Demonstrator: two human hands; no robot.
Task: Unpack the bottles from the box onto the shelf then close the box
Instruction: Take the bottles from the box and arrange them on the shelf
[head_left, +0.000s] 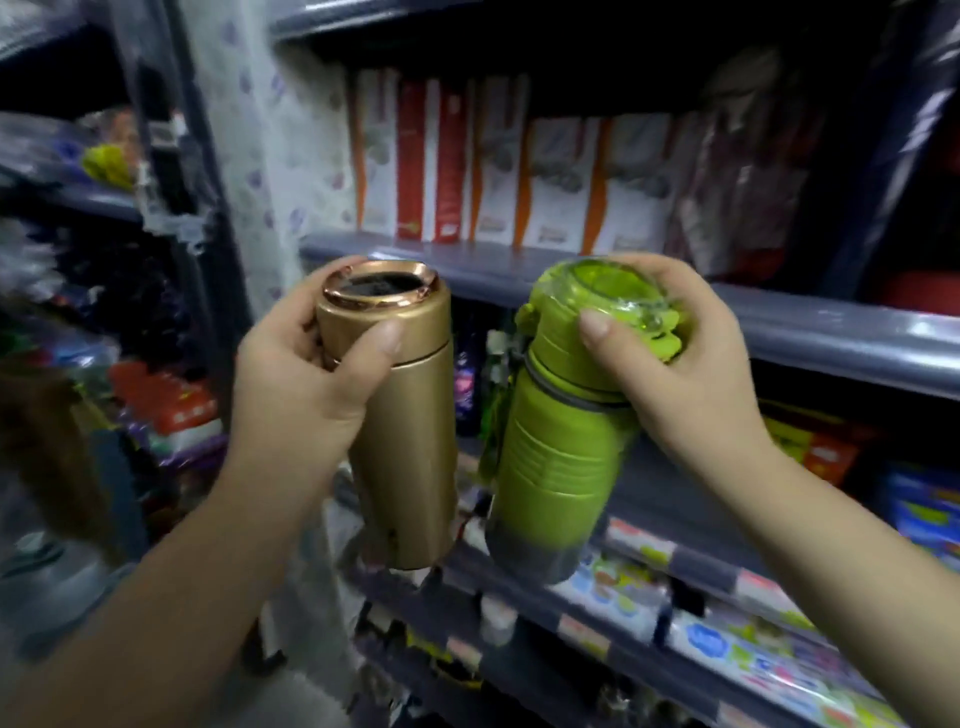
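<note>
Two bottles are being held upright before the shelf (810, 332): left hand (301, 384) is wrapping a gold flask (410, 447), right hand (675, 358) is gripping a green bottle (556, 467) at its cap. Both are looking rigid, smooth, likely slippery; mid-body holds are seeming safest.

left hand (296, 384) grips gold bottle (405, 415) near its cap; right hand (685, 358) grips green bottle (561, 441) at its lid. both held upright, side by side, apart, before grey shelf (831, 332) edge. white-orange cartons (519, 171) on that shelf.
</note>
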